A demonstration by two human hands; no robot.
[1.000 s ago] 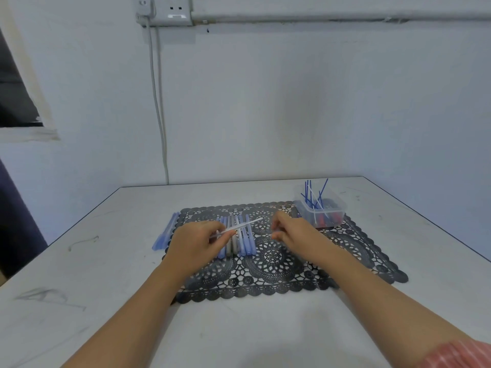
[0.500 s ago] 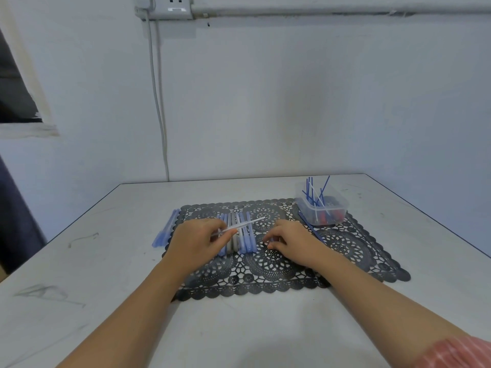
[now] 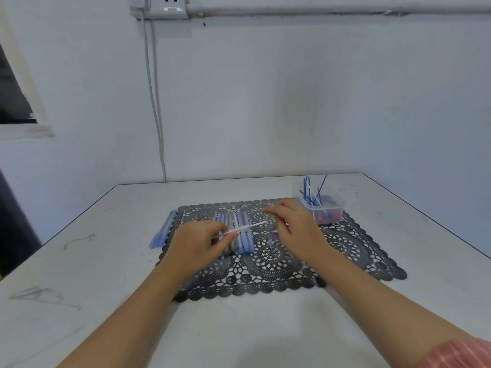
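My left hand grips a thin clear pen barrel by its near end; the barrel points right and away, above a row of blue and grey pens lying side by side on a black lace mat. My right hand hovers just right of the barrel's far tip, its fingertips drawn together towards it. Motion blur hides whether they pinch anything. A small blue piece lies on the mat under that hand.
A clear plastic tub with blue refills standing in it and small red and dark parts sits at the mat's far right corner. A few blue pens lie on the white table off the mat's left edge. A wall stands behind.
My right hand dropped to the mat by the pen row half a second ago, then rose back to the barrel's tip. My left hand kept the barrel nearly still.
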